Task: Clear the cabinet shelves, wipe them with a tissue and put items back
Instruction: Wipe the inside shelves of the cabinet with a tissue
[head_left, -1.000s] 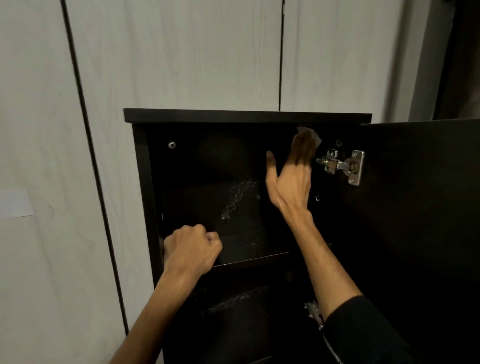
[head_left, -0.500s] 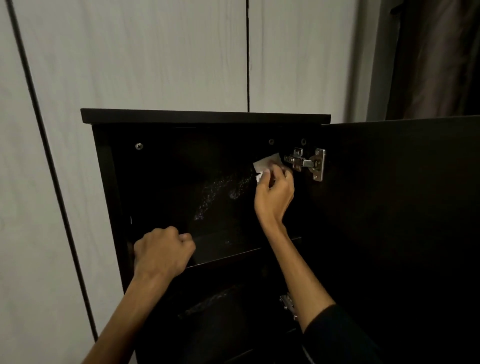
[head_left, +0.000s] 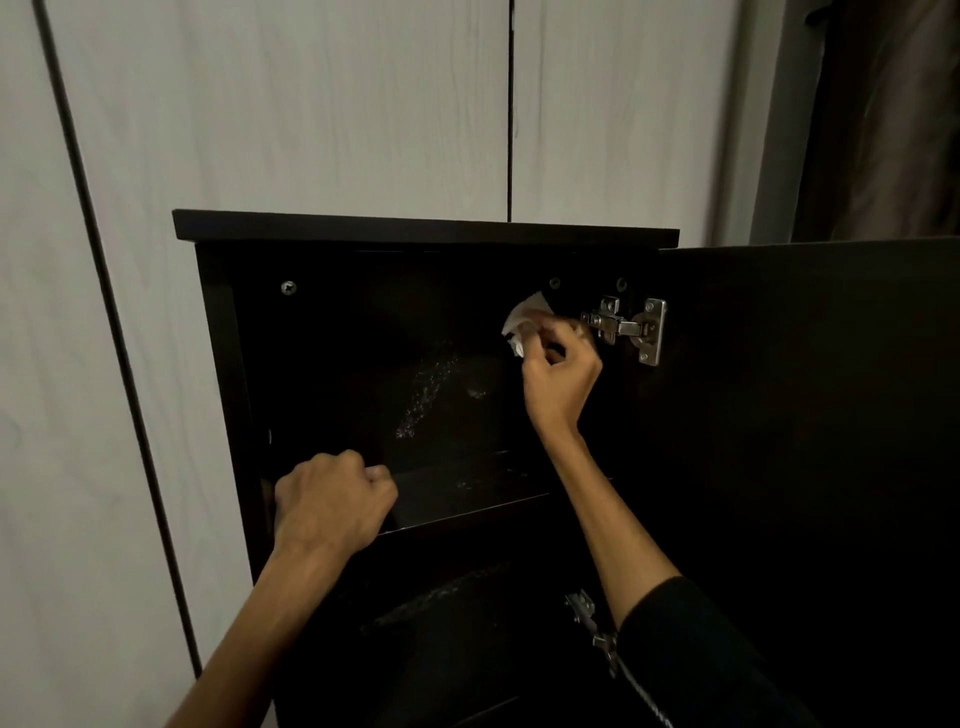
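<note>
Cabinet (head_left: 426, 231) wiping was underway: tissue (head_left: 522, 325) pinched in right hand (head_left: 561, 374) beside upper hinge (head_left: 631, 327), left hand (head_left: 332, 501) fisted on shelf (head_left: 467, 501) edge; dusty back panel judged next.

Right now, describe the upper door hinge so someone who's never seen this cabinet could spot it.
Find the dark cabinet with its door swung open to the right. Where the door meets the cabinet's right side, near the top, sits the upper hinge. It is shiny silver metal, just right of the right hand holding the white tissue.
</note>
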